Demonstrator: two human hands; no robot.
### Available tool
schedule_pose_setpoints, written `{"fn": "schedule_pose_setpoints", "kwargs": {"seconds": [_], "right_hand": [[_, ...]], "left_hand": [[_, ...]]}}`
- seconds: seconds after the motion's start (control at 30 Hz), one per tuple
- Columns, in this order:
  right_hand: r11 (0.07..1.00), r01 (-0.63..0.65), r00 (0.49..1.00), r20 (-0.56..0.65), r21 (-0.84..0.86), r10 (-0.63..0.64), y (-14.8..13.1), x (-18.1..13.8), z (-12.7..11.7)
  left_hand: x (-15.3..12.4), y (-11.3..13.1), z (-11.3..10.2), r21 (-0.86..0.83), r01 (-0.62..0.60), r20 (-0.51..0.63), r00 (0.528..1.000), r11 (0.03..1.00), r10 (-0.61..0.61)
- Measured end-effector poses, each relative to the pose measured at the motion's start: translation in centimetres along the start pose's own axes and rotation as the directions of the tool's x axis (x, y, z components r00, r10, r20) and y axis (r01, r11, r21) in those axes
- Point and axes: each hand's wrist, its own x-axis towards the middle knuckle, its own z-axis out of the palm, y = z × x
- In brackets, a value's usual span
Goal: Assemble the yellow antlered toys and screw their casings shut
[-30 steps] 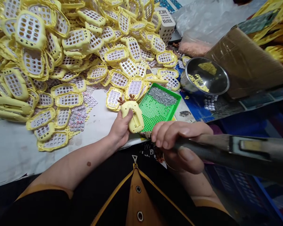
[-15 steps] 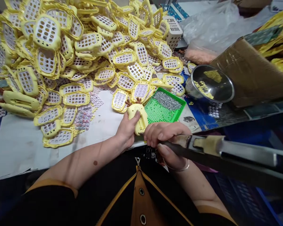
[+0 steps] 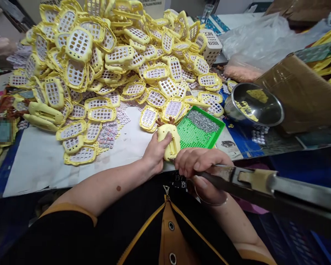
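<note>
My left hand [image 3: 156,152] grips a small yellow toy shell [image 3: 169,141] with brown antlers, holding it against the white table cover at the near edge. My right hand [image 3: 201,165] is wrapped round a long grey power screwdriver [image 3: 264,186], whose tip meets the lower end of the toy shell. Just right of the shell lies a green tray [image 3: 201,130] with a patch of small silver screws in its far half.
A large heap of yellow perforated shells [image 3: 113,62] covers the far and left table. A steel bowl [image 3: 253,105] with yellow bits sits right of the tray, a brown cardboard box [image 3: 300,92] beyond it. Clear plastic bags [image 3: 253,40] lie at the back right.
The view has tilted up and shifted, so hands and shell appear further right. Both hands keep their grips; the screwdriver tip has closed in on the shell.
</note>
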Motion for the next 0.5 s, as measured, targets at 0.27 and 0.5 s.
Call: {"fn": "schedule_pose_setpoints", "kwargs": {"seconds": [0.27,0.5], "right_hand": [[0.984,0.132,0.970,-0.190,-0.122,-0.154,-3.0,-1.6,0.9],[0.897,0.022,0.919,-0.344,-0.441,-0.192,-4.0,-4.0,-0.9]], "left_hand": [[-0.7,0.8,-3.4,-0.092,-0.136,-0.157,0.980,0.986,0.120],[-4.9,3.3,-8.7,-0.094,-0.183,0.023,0.982,0.979,0.185]]}}
